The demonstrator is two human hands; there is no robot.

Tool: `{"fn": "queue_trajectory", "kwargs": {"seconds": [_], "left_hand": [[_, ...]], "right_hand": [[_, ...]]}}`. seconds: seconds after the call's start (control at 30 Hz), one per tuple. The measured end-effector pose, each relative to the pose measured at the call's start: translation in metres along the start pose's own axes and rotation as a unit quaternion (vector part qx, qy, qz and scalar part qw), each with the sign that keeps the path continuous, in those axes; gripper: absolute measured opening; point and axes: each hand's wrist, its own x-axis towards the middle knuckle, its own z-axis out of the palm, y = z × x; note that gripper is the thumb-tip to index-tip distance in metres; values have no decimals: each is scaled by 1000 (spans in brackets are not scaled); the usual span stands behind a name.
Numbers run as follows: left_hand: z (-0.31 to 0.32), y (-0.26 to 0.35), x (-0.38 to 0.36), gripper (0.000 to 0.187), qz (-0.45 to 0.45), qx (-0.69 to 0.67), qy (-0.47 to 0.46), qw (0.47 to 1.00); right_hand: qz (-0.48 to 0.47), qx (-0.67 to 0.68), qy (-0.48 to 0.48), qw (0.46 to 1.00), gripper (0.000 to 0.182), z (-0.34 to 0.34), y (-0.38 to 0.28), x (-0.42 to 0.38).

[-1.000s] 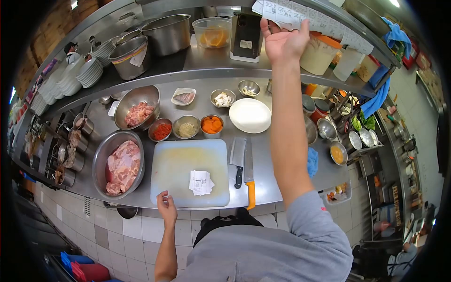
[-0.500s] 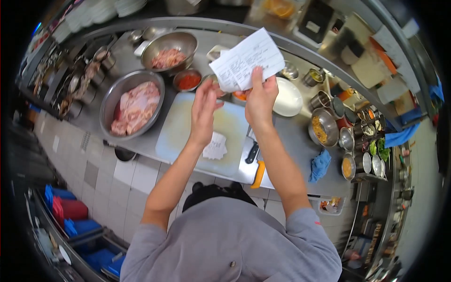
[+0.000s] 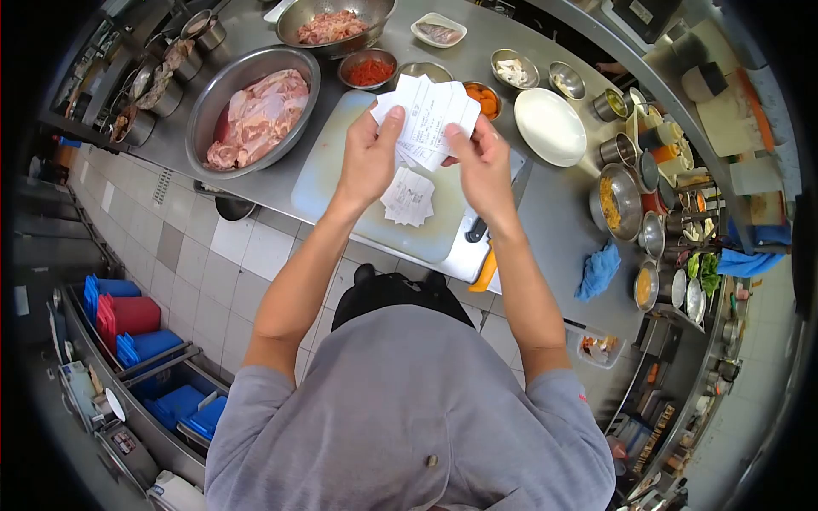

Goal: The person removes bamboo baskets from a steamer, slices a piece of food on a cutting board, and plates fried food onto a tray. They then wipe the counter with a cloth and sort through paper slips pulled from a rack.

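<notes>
Printed white paper slips [image 3: 428, 112], fanned over one another, are held between my two hands above the cutting board. My left hand [image 3: 371, 157] pinches their left side with the thumb on top. On the right side, my right hand [image 3: 484, 175] grips the slips between thumb and fingers. Below them a small stack of other paper slips [image 3: 409, 198] lies on the pale cutting board [image 3: 332, 183]. Beside the board's right edge are a black-handled knife [image 3: 476, 230] and a yellow-handled tool [image 3: 486, 271], partly hidden by my right forearm.
A large metal bowl of raw meat [image 3: 262, 115] stands left of the board. Behind are a colander of cut meat [image 3: 332, 28], a bowl of red paste or chopped food [image 3: 368, 70] and a white oval plate [image 3: 550, 128]. A blue cloth [image 3: 599, 271] lies at right.
My left hand has gone from open beside the slips to gripping them. The slips have come lower and closer to me. The view has shifted.
</notes>
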Motion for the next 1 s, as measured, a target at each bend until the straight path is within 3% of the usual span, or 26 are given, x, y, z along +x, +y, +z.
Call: {"fn": "queue_trajectory", "kwargs": {"seconds": [0.1,0.17,0.27,0.3,0.37,0.47,0.67,0.73,0.8,0.83,0.87,0.93,0.97,1.0], "left_hand": [[-5,16,-9,29,-52,-85,10,995],[-13,18,-22,28,-64,-24,2,998],[-24,8,-55,27,-63,58,2,996],[-29,-7,-65,27,-60,84,3,995],[-52,-93,-83,26,-126,237,15,963],[-53,-154,-94,27,-140,386,33,911],[-60,-168,-90,28,-148,421,-4,895],[-65,-172,-99,28,-111,413,10,904],[-66,-174,-98,26,-100,393,25,914],[-75,-191,-104,24,-46,354,57,932],[-86,-189,-107,24,-104,378,44,919],[-91,-174,-112,26,-86,275,65,955],[-107,-179,-111,25,-64,276,61,957],[-106,-166,-110,23,-73,278,51,956]], "right_hand": [[7,-108,-14,994,31,-4,-7,-3],[-25,-127,19,991,29,3,-9,-7],[-67,-157,-27,985,27,-5,33,-15],[-50,-196,-42,978,27,-7,56,-18],[-12,-272,-72,959,26,-11,118,-31],[-25,-377,-45,925,25,-15,223,-43],[124,-347,-56,928,28,-23,210,-34],[85,-290,-9,953,27,-28,213,-38],[51,-230,47,971,26,-43,190,-24],[43,-195,75,977,25,-46,159,-19],[33,-158,102,982,24,-53,125,-9],[-58,-113,133,983,17,-74,53,11],[-141,27,155,977,16,-92,-37,25],[-216,77,141,963,22,-108,-76,35]]}}
